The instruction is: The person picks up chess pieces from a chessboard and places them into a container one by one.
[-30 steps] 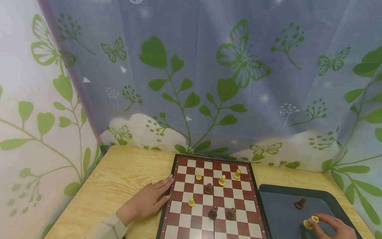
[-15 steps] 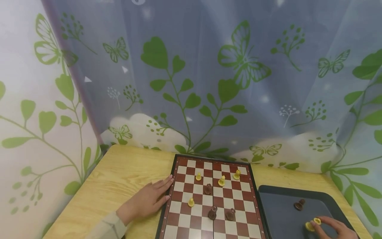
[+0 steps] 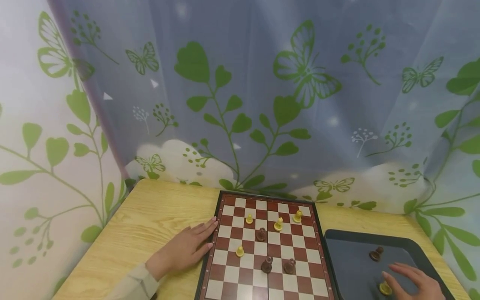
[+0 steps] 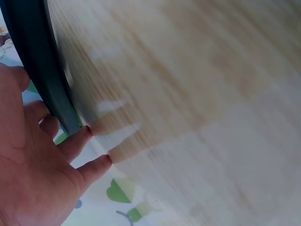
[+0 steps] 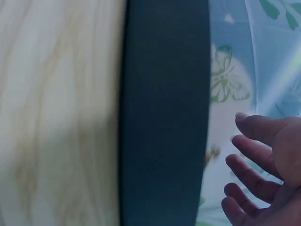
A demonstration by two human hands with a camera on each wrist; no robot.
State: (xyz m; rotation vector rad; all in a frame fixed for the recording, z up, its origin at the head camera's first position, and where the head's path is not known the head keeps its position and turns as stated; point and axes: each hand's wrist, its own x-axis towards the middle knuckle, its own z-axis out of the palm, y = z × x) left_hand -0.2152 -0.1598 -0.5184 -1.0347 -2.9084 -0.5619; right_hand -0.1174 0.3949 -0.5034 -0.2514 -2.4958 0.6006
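My left hand [image 3: 183, 250] lies on the table with its fingers extended, fingertips at the left edge of the chessboard [image 3: 236, 289]. In the left wrist view, its fingers meet the board's dark side [image 4: 40, 56]. Over the dark tray [image 3: 348, 266], my right hand [image 3: 418, 285] has its thumb and fingers spread apart, holding nothing. A yellow chess piece [image 3: 385, 288] sits in the tray just beside the right thumb. Farther back in the tray, a dark brown pawn [image 3: 376, 253] lies tilted. The right wrist view shows the right hand's fingers loosely bent beyond the dark tray wall [image 5: 164, 113].
On the board stand several yellow pieces, among them a pawn [image 3: 240, 251] and a knight [image 3: 278, 224], and dark pieces including a rook [image 3: 267, 264]. The wooden table [image 3: 165, 204] ends at a curtain [image 3: 243, 166] printed with leaves and butterflies.
My right hand pinched a yellow chess piece over the tray earlier. Now its fingers have parted, and the piece is down in the tray. The left hand stays in place.
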